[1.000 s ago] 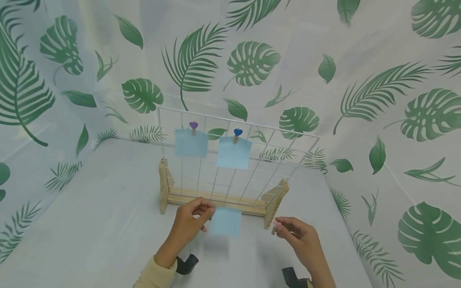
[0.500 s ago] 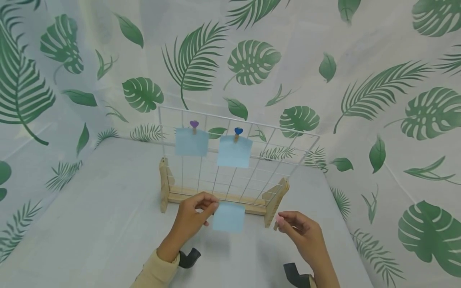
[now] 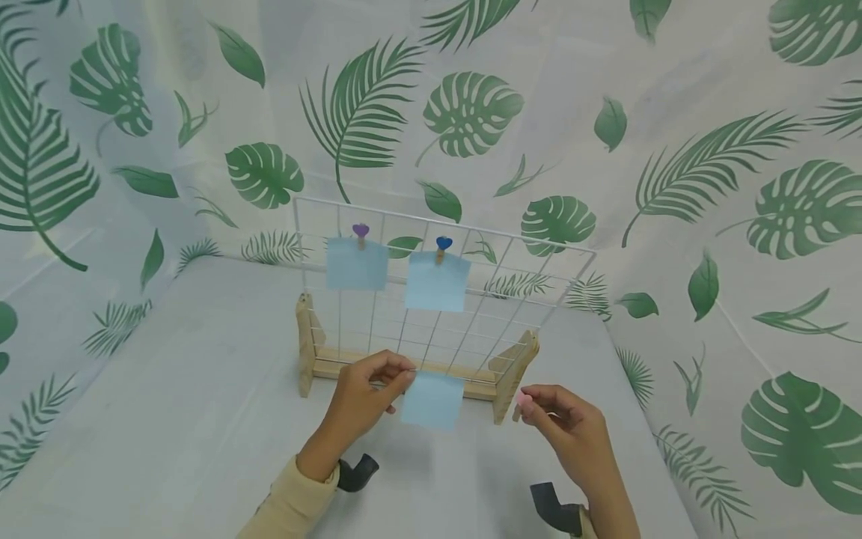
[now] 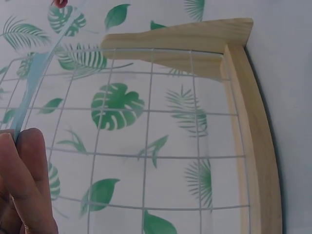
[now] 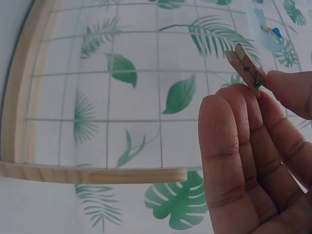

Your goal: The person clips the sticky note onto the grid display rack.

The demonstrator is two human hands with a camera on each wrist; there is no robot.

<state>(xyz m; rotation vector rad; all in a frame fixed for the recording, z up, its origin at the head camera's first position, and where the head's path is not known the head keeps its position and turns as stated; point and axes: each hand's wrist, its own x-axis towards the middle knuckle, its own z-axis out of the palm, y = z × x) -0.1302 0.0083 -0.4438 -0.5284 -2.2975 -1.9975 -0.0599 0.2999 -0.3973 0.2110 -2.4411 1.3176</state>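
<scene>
My left hand [image 3: 367,397] pinches a light blue paper square [image 3: 432,400] by its upper left corner, in front of the rack's base. Seen edge-on in the left wrist view, the paper [image 4: 30,90] runs up from the fingertips. Off to the right, my right hand [image 3: 572,427] pinches a small wooden clothespin [image 5: 247,70] with a pink top [image 3: 523,400]. Behind both hands stands a white wire grid [image 3: 404,329] in a wooden stand [image 3: 515,374]. Two more blue squares hang on it, one under a purple heart clothespin [image 3: 361,232], one under a blue heart clothespin [image 3: 443,245].
The stand rests on a white-covered table [image 3: 202,359]. A leaf-printed curtain [image 3: 552,60] rises behind and at both sides. Black curved pieces [image 3: 357,473] show at both wrists. The right end of the grid lies beyond my right hand.
Both hands have risen slightly, away from me towards the rack. The left has carried the paper a little to the right. Both grips stay the same.
</scene>
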